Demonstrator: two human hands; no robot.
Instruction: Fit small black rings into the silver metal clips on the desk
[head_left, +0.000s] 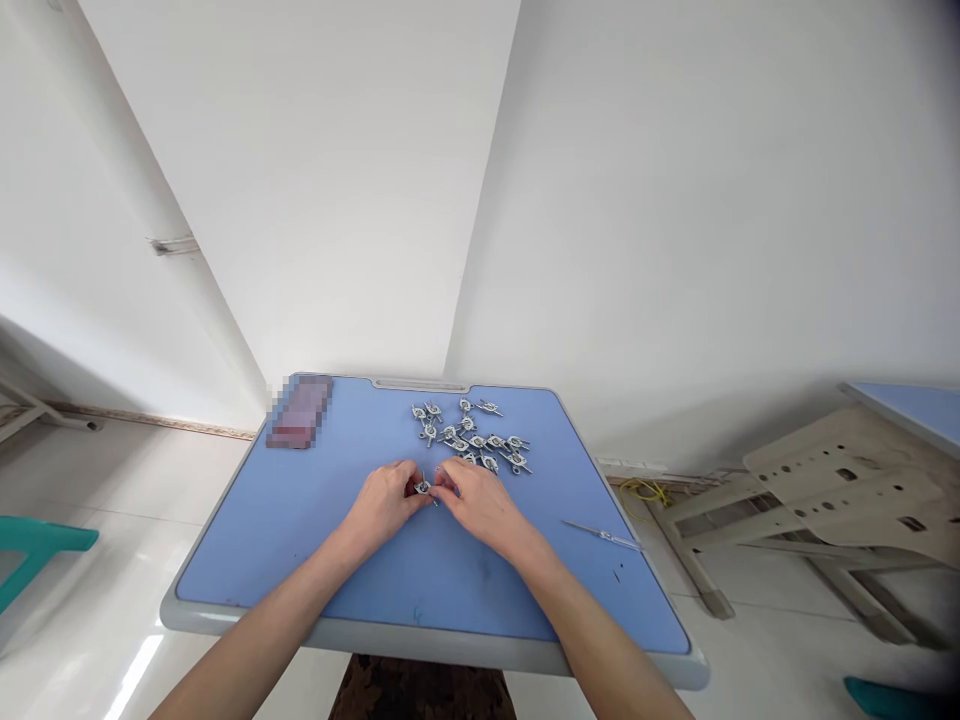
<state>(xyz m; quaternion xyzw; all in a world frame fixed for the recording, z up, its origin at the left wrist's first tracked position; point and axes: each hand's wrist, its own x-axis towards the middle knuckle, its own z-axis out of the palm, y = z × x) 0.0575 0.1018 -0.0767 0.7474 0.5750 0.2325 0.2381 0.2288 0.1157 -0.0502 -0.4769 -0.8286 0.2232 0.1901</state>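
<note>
Between my two hands, just above the blue desk top [300, 540], is a small silvery metal part [423, 487] with thin pins sticking out. My left hand [390, 495] pinches it from the left, thumb and forefinger closed on its side. My right hand [469, 490] is closed at its right side, fingertips at the part; what exactly they grip is too small to make out. Beyond my hands lies a loose group of several similar metal parts [478, 442], some touching one another.
A pixelated flat reddish item [300, 412] lies at the desk's far left. A thin screwdriver-like tool with a clear handle [602, 534] rests at the right. Walls stand behind. Another desk [911, 420] is at the right, a green stool [45, 540] at the left.
</note>
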